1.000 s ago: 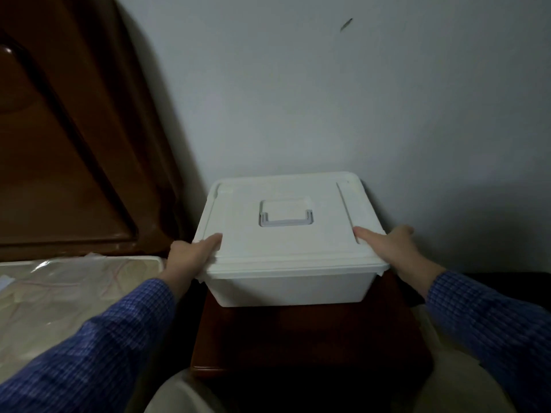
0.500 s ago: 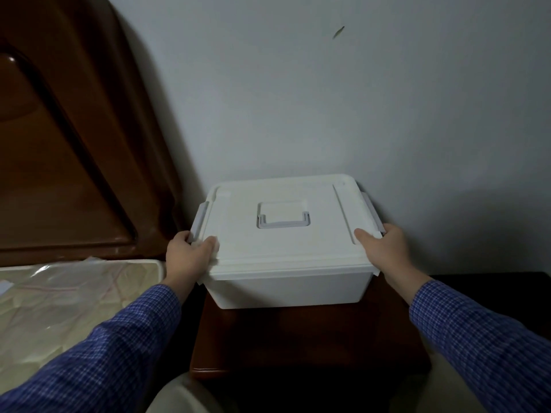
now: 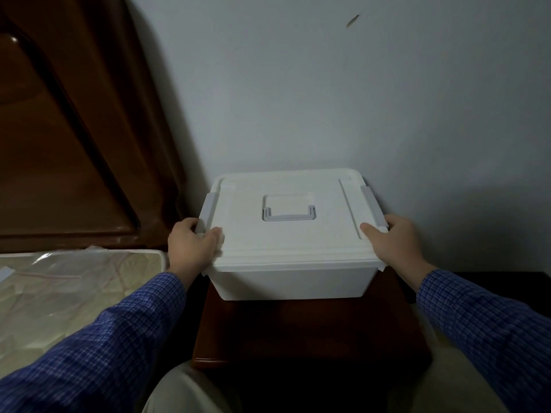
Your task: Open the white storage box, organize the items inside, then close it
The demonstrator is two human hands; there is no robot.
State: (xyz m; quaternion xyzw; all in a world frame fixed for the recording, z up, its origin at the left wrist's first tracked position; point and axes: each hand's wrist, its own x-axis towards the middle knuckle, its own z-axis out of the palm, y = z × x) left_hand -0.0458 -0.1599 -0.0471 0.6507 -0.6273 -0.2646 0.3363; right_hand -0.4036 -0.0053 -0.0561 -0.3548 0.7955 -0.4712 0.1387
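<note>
A white storage box (image 3: 293,281) stands on a dark wooden stool against the wall, its white lid (image 3: 286,236) on top with a grey fold-down handle (image 3: 288,216) lying flat in the middle. A grey latch (image 3: 206,210) on the left side and a grey latch (image 3: 373,207) on the right side are both flipped up and outward. My left hand (image 3: 190,248) grips the lid's left edge at the near end of its latch, thumb on top. My right hand (image 3: 390,244) grips the right edge the same way. What is inside the box is hidden.
The dark wooden stool (image 3: 298,332) carries the box just in front of my knees. A brown wooden headboard (image 3: 68,129) rises on the left, with a plastic-wrapped mattress (image 3: 68,293) below it. A grey wall (image 3: 328,84) is right behind the box.
Both grey side latches have swung up and outward from the lid. My hands shifted from the front corners back along the sides to the latches.
</note>
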